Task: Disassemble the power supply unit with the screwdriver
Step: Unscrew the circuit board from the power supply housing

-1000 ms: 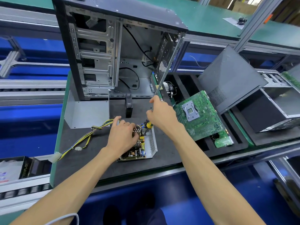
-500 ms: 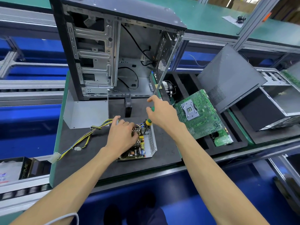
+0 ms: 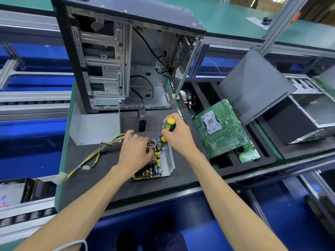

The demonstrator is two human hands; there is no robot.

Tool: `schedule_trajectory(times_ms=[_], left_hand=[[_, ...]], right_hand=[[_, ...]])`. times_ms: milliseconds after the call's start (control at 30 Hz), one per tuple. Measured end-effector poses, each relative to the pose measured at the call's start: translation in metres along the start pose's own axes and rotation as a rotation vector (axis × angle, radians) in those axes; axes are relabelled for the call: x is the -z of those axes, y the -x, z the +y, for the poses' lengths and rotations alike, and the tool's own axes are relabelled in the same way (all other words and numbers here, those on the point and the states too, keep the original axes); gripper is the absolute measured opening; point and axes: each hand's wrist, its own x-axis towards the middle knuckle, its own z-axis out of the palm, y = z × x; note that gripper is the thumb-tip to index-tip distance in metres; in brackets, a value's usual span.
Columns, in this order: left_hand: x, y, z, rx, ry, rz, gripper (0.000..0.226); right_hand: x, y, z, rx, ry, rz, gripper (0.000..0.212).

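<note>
Right hand (image 3: pixel 179 135) curls round the green-and-yellow screwdriver (image 3: pixel 168 128), held near upright, tip down in the power supply unit (image 3: pixel 159 163) | left hand (image 3: pixel 135 153) rests on the unit's board, fingers bent over components | unit lies open on the dark mat (image 3: pixel 87 182), before the computer case (image 3: pixel 126 57)

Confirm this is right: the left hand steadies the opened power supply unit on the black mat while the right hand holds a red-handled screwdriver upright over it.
One detail is wrong: the screwdriver handle is green and yellow, not red, as the head view shows. The rest holds: the left hand rests on the opened power supply unit on the black mat, and the right hand grips the screwdriver upright over it.
</note>
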Motion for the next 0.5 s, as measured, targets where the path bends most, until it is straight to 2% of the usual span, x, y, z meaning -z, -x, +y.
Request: schedule_trajectory(times_ms=[367, 500], left_hand=[[0.0019, 0.0007, 0.0006, 0.007, -0.013, -0.012, 0.021], [0.0033, 0.0013, 0.0013, 0.011, -0.014, -0.019, 0.021]], right_hand=[[0.0017, 0.005, 0.0021, -0.002, -0.022, 0.018, 0.024], [0.0001, -0.0002, -0.0017, 0.018, 0.092, 0.003, 0.024]])
